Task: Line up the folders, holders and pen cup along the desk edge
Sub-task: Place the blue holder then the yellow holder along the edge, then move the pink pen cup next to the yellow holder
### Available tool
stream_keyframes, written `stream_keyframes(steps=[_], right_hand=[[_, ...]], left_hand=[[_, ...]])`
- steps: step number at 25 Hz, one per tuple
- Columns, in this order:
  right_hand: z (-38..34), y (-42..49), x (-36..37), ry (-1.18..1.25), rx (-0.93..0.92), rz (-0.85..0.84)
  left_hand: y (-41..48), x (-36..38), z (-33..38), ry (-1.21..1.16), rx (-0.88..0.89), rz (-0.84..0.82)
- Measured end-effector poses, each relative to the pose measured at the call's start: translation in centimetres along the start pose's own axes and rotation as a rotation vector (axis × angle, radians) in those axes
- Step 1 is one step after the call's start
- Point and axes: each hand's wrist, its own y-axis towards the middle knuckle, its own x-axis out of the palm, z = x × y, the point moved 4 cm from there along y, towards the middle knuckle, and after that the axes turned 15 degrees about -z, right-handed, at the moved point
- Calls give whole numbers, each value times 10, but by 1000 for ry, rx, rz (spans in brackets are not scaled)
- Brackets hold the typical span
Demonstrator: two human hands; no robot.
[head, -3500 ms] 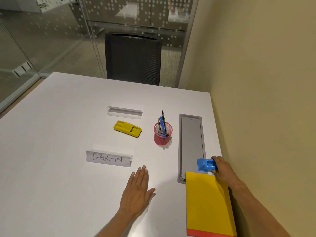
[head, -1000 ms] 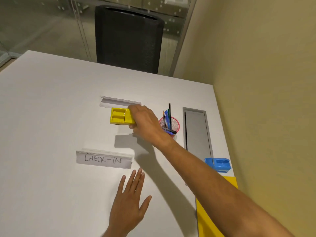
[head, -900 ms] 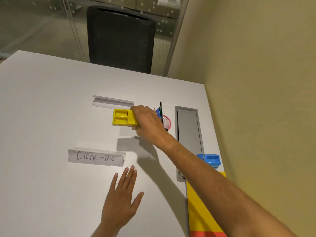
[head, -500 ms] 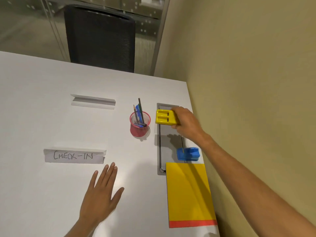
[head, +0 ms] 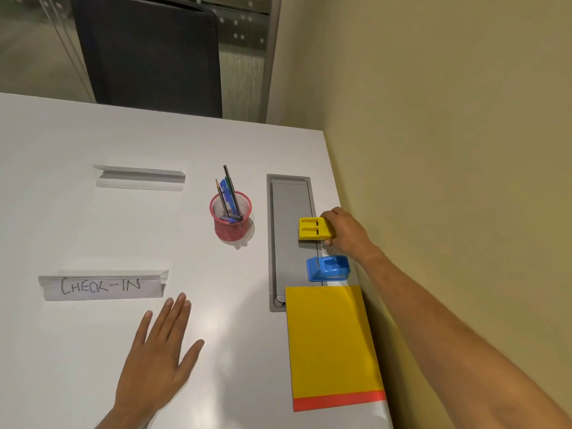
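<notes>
Now right hand grips yellow holder (beside blue holder).

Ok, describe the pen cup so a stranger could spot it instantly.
On the white desk, look just left of the grey cable hatch near the wall. The pen cup stands there: the only round red mesh thing, with pens sticking up.

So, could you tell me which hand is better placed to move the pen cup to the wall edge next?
The right hand: it's at that edge, gripping the yellow holder, nearer the pen cup than the flat left hand.
</notes>
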Motion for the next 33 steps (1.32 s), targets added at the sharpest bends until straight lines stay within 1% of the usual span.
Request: stream_keyframes(steps=[6, 14, 19, 21, 24, 25, 29, 33], right_hand=[[11, 19, 21, 4, 18, -70], [21, 24, 33, 69, 19, -64], [19, 27, 25, 75, 29, -100], [5, 29, 12, 123, 2, -91], [-37, 31, -5, 352, -111, -97], [-55, 32, -8, 393, -144, -97], [-123, 38, -10, 459, -197, -79], [-162, 47, -2, 449, -188, -49]], left_hand=[[1, -1, 0, -16, 4, 6], [0, -1, 1, -23, 6, -1], [0, -1, 0, -23, 11, -4], [1, -2, 0, -23, 14, 0], [0, -3, 0, -32, 17, -2], [0, -3, 0, -35, 20, -1], [0, -2, 0, -29, 21, -1], [1, -1, -2, -18, 17, -16]])
